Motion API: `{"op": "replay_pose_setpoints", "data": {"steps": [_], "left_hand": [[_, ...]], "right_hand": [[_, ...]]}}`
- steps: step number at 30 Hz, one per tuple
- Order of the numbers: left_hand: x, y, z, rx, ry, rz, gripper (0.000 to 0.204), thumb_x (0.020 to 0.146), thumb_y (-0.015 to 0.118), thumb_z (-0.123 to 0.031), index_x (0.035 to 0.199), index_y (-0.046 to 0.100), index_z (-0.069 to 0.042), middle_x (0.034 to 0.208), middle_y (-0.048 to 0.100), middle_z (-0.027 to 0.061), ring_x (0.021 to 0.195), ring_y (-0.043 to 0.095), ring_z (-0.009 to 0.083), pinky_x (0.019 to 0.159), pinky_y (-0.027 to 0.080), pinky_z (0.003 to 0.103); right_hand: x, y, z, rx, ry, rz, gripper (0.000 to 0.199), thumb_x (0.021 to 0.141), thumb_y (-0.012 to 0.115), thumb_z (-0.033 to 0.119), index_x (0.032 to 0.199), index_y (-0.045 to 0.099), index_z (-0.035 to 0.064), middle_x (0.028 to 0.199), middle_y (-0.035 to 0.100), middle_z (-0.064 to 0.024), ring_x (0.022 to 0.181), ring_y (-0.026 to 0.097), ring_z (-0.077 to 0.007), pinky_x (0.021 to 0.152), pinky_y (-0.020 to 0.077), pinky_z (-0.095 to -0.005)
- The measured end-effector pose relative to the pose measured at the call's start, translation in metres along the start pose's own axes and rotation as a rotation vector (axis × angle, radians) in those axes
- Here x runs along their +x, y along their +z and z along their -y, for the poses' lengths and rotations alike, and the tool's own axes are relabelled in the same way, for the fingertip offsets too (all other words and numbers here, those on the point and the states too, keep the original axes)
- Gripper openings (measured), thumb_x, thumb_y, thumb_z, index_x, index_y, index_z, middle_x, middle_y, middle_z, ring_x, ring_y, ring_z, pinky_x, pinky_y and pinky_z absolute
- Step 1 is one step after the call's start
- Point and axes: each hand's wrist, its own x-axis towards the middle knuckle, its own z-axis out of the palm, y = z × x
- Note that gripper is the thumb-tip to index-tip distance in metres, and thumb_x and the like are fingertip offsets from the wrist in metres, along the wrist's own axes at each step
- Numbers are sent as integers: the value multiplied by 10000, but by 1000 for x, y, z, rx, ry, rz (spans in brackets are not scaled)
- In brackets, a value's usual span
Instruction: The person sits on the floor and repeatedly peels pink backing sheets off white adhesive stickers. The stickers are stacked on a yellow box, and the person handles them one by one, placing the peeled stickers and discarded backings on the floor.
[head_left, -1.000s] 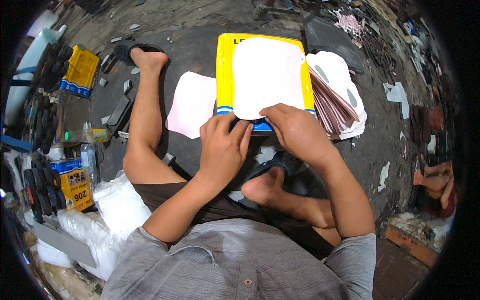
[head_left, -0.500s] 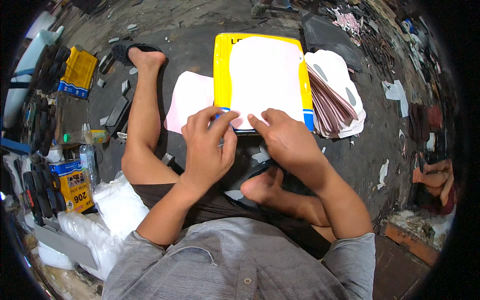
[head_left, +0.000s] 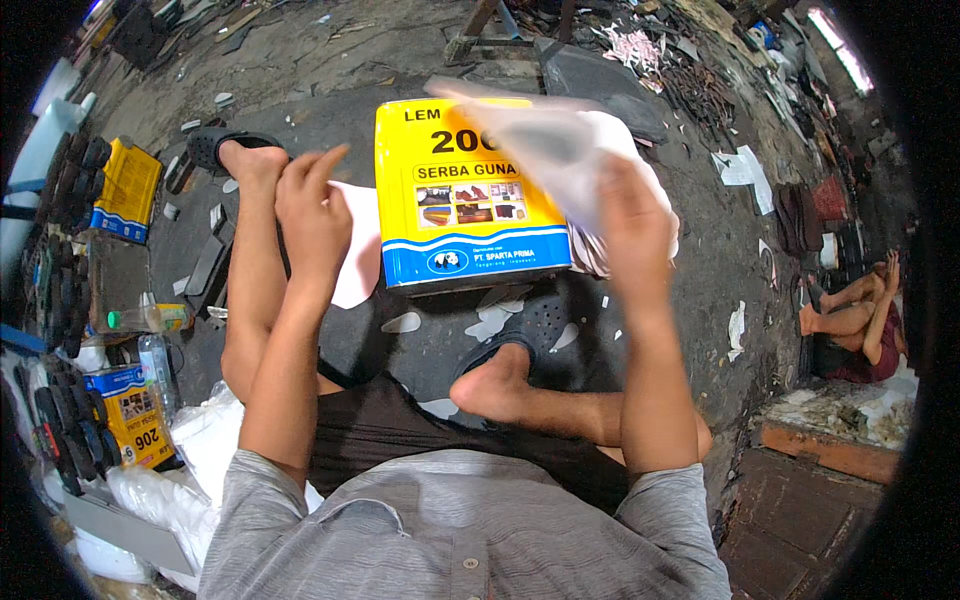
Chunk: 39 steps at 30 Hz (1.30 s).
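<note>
Dark, gritty floor (head_left: 400, 60) spreads out around a seated person, littered with pale scraps and offcuts. Right in front of them stands a big yellow tin (head_left: 465, 190) with a blue band along its near edge, lying flat-faced toward the viewer. The right hand (head_left: 630, 215) is raised over the tin's right side and grips a thin white sheet (head_left: 545, 135), which is blurred and lifted off the tin, reaching out to the far left of the hand. The left hand (head_left: 315, 205) hovers to the left of the tin, fingers loosely spread and holding nothing. Under it a pale pink sheet (head_left: 358, 260) lies on the floor, touching the tin's left edge. A stack of brownish cut pieces (head_left: 590, 255) peeks out just right of the tin, mostly hidden by the right wrist. One bare foot (head_left: 495, 385) rests near the middle on a dark sandal (head_left: 535, 320); the other leg stretches far left to another sandal (head_left: 215, 145). At the left edge sit smaller yellow tins (head_left: 125, 190) and a plastic bottle (head_left: 158, 365).
</note>
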Motion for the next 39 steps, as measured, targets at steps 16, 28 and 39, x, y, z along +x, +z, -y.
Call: {"op": "replay_pose_setpoints", "data": {"steps": [16,28,39], "left_hand": [[-138,27,46,193,-319,625,275,982,599,-239,1148,721,-55,1115,742,200,991,723,377,867,587,492],[-33,-103,-149,-801,-156,-52,261,933,707,13,1194,709,24,1049,755,103,925,726,171,866,580,294],[-207,-17,-98,-20,114,1339,171,920,656,-141,1044,706,-35,1029,748,202,950,733,408,839,591,514]], "right_hand": [[-5,-15,-106,-426,82,-272,379,999,696,207,1328,658,24,1318,661,-164,1191,633,-298,1020,507,-424],[-51,101,83,284,-163,406,743,949,694,130,1580,335,-29,1351,594,-340,1183,614,-539,979,538,-509],[-39,86,12,672,663,87,541,963,748,132,1426,521,-30,1250,678,-121,1017,714,-175,710,629,-259]]}}
